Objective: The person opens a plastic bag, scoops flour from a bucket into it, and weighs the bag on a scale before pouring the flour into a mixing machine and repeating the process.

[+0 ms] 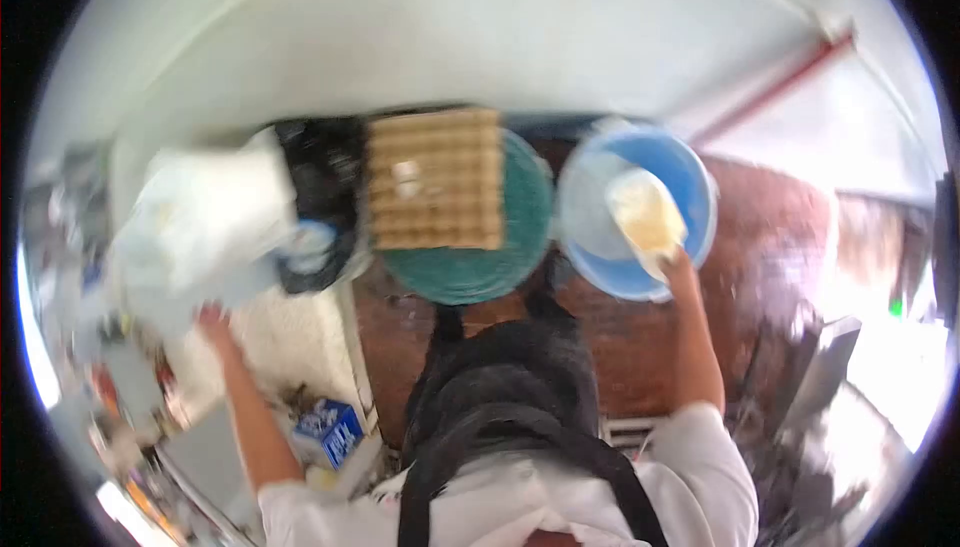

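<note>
My right hand (674, 263) is closed on a pale scoop (648, 215) with yellowish stuff in it, held over a blue bucket (694, 187). Inside that bucket lies something whitish. My left hand (212, 317) is out to the left, below a large white bag (215, 207); blur hides its fingers and whether it touches anything. Between the hands, a brown egg tray (440, 217) rests over a green tub (525, 217), with a small white item on it.
A black plastic bag (320, 162) stands left of the egg tray. A blue box (335, 432) sits at the lower left. A red pole (775, 87) slants at the upper right. Metal equipment (820, 367) is at the right, beside the reddish floor (760, 217).
</note>
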`<state>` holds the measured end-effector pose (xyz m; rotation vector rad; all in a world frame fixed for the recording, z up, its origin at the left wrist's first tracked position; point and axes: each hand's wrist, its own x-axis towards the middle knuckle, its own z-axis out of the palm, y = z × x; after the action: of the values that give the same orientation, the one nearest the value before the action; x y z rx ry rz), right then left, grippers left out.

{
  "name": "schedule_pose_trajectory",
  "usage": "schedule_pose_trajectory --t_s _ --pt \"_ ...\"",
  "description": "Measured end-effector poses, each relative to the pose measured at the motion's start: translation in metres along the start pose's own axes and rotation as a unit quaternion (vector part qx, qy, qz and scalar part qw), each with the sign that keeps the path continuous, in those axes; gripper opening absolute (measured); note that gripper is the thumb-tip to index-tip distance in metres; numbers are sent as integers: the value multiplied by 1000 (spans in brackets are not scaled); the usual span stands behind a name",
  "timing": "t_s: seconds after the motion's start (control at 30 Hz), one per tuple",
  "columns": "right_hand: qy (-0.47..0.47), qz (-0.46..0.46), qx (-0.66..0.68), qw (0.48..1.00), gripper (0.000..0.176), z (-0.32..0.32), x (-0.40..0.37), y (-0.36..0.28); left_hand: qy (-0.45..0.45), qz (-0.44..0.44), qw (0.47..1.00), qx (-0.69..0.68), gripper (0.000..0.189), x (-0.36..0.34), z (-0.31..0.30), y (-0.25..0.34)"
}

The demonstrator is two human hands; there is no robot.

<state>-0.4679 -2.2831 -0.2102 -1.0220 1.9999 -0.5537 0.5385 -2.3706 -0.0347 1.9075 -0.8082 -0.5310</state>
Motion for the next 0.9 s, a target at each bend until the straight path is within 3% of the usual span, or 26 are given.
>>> schedule_pose_trajectory --t_s 0.03,0.07,0.1,0.13,0.17,0.2,0.3,0.33,0.37,0.43,0.5,0.57,0.63,0.7,0.77,0.8,0.83,0.9 --pt "-15 -7 -37 999 46 -15 -15 -24 1 75 996 -50 52 -23 16 24" --pt "-1 -36 16 999 45 -24 -42 -80 53 207 957 196 56 -30 25 47" --pt "-41 -79 32 996 44 -35 -58 -111 133 164 971 109 56 -67 69 130" --pt "-77 -92 -7 993 44 -44 -67 -127 157 246 951 99 48 -73 79 158" --pt "-90 -105 -12 990 43 -49 -99 -202 176 228 951 114 47 -82 88 201" --pt "-62 -90 -33 993 43 -48 -129 -257 157 253 948 110 47 -77 86 219" --pt "-52 -221 -8 974 43 -34 -173 -361 103 276 950 101 59 -52 96 261" --pt "-52 -197 16 979 45 -25 -184 -393 124 308 932 143 65 -39 103 265" --pt "-59 -241 49 968 46 -12 -198 -428 142 337 912 188 72 -26 111 265" --pt "-75 -326 114 936 51 18 -226 -508 6 174 979 109 77 4 131 264" --pt "-52 -337 92 936 52 53 -267 -597 -165 2 983 -82 71 4 123 297" --pt "-47 -378 81 921 48 86 -287 -656 -133 91 977 -141 66 5 146 288" --pt "-56 -455 32 888 42 107 -289 -704 -147 286 946 -29 58 -3 160 286" --pt "-64 -444 -20 894 33 131 -304 -758 -203 340 918 14 53 -11 171 270" --pt "16 -529 -160 833 27 157 -314 -807 -181 379 904 80 51 -39 140 277" --pt "12 -532 -192 825 28 170 -313 -824 -152 392 899 120 50 -55 119 282" --pt "6 -533 -223 816 29 183 -310 -840 -142 393 903 102 51 -62 107 279" --pt "14 -619 -280 734 30 212 -295 -861 -121 396 908 68 53 -67 90 270"
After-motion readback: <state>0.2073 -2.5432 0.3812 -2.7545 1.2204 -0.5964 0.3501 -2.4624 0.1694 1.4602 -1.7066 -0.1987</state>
